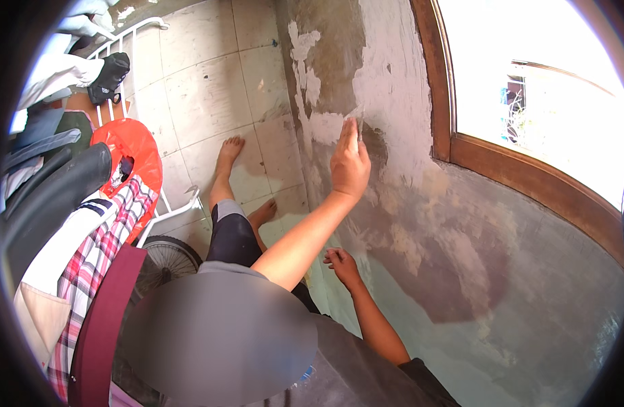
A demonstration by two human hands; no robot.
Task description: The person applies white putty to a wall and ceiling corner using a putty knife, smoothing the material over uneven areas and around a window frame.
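White rack point(173, 214) along left side, loaded with clothes point(57, 74). Black cap-like item point(110, 79) at upper bars. Red bag point(144, 141) lower down, dark bundle point(125, 166) in its opening. Plaid cloth point(95, 247) touching bag, maroon cloth point(105, 332) beside plaid. Spoked wheel point(165, 274) near rack, partly hidden. Pale tiles point(203, 88), speckled. Brown window frame point(529, 182) at right, glare beyond.

Smooth grey oval blur point(220, 332) covers near side, hiding near end of raised bare arm point(302, 241). Thin narrow object point(360, 129) at raised bare hand point(351, 166) too small to identify. Black-tyred spoked wheel point(164, 266) partly hidden by maroon cloth point(107, 325); brown wooden window frame point(439, 74) cut off at far edge.
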